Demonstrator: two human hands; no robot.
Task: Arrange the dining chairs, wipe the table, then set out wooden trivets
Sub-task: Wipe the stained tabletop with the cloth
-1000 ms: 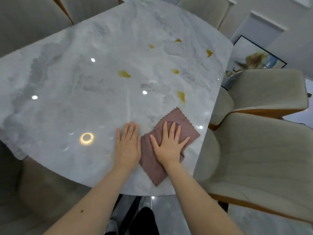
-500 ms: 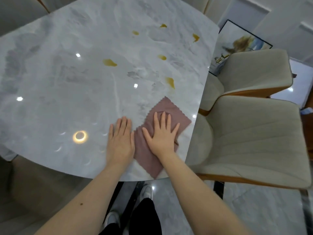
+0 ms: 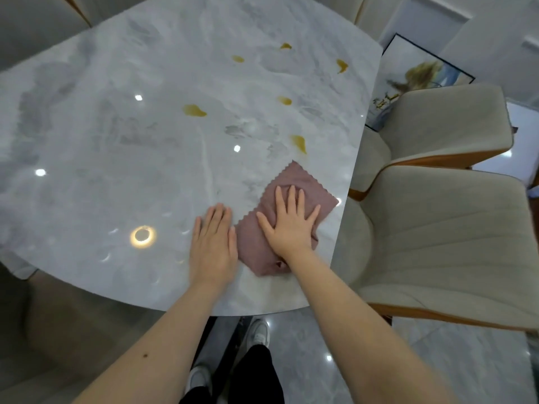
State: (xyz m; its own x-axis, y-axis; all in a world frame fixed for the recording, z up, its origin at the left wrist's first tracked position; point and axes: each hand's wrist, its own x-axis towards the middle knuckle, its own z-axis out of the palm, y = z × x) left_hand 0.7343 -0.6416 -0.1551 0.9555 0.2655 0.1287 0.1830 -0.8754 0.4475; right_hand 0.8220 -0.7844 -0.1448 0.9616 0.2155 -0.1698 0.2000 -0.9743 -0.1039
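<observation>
A dusty-pink cloth (image 3: 303, 182) with zigzag edges lies near the right front edge of the grey marble table (image 3: 116, 141). My right hand (image 3: 290, 221) presses flat on the cloth with fingers spread. My left hand (image 3: 213, 246) rests flat on the bare tabletop just left of the cloth, its thumb touching the cloth's edge. Several yellow-brown stains dot the table beyond the cloth; the nearest stain (image 3: 299, 142) is just above the cloth's far corner. No trivets are in view.
Two cream upholstered chairs with orange trim stand along the table's right side, the nearer chair (image 3: 443, 249) and the farther chair (image 3: 446, 123). A framed picture (image 3: 414, 74) leans by the wall. More chair backs show at the top left. My feet stand under the table's front edge.
The cloth has shifted slightly forward on the table under my right hand and its near end is bunched under my wrist. My left hand stays flat beside it. The view moved a little.
</observation>
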